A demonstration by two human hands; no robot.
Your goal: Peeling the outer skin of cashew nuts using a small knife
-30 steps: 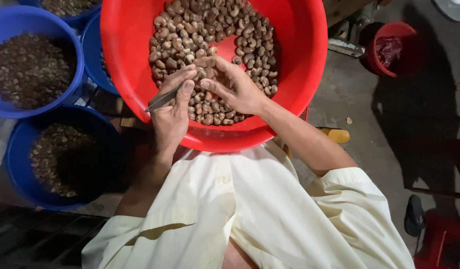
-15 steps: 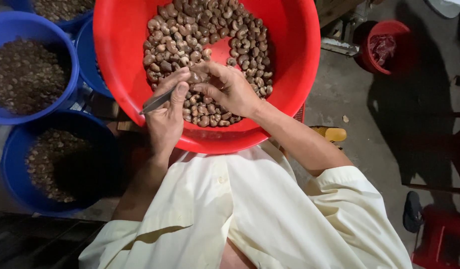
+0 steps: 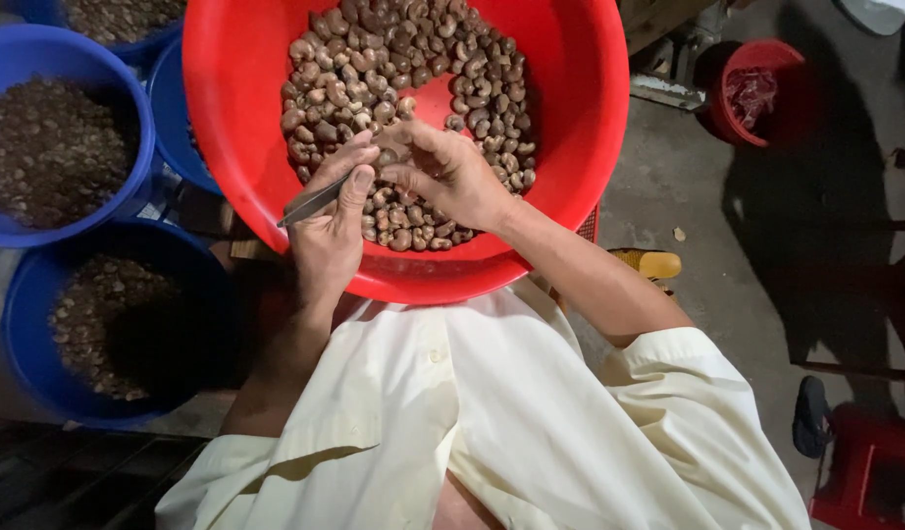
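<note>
Head view, looking straight down. Only one view.

Left hand (image 3: 327, 231) sits over the near rim of the red basin (image 3: 246, 118), fingers closed around a thin metal blade (image 3: 310, 201). Blade tip is hidden under the thumb and fingers; the handle end sticks out to the left over the basin wall.

Right hand (image 3: 450, 175) is over the nuts, fingertips pinched together against the left fingertips. They look closed on a single nut (image 3: 386, 157), but it is mostly covered by the fingers, so its shape is hard to make out.

Pile of brown nuts (image 3: 413, 69) fills the basin's middle and far part; a patch of bare red floor shows just above the hands. Basin's far edge is cut off by the top of the frame. Near rim rests at the person's lap, touching the cream shirt (image 3: 491, 412).

Left side: three blue tubs, contents dark and grainy, too dim to identify. Upper tub (image 3: 129, 108) and lower tub (image 3: 40, 373) are partly cut by the frame edge; a third blue tub (image 3: 173, 108) is mostly hidden behind the basin.

Right side: small red bucket (image 3: 756, 93) on the concrete floor, contents unclear. Red stool (image 3: 869, 461) at bottom right, cut off. Yellow object (image 3: 648, 263) just beside the right forearm, partly hidden.
</note>
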